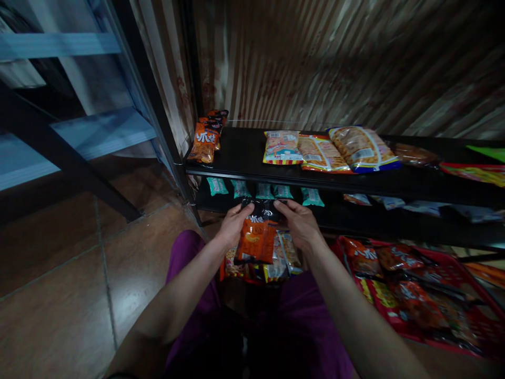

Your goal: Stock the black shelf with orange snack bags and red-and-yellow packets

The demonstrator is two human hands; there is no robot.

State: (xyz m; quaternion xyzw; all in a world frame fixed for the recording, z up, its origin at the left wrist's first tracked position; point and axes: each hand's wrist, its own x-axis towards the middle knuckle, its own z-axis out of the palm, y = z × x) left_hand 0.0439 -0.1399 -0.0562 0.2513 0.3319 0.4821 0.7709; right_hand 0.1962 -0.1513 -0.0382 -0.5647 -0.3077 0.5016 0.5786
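Both of my hands hold one orange and black snack packet [255,234] upright in front of me, over my lap. My left hand [233,223] grips its top left corner with closed fingers. My right hand [300,223] grips the top right corner the same way. Under the packet lie several more snack bags [282,258] on my knees. A stack of matching orange packets [205,141] stands at the left end of the black shelf [244,171].
Larger snack bags [327,150] lie in a row on the shelf top. Small teal packets [264,190] line the lower shelf. A red basket [453,273] full of packets sits on the right. Brown tiled floor and a blue rack [79,131] are to the left.
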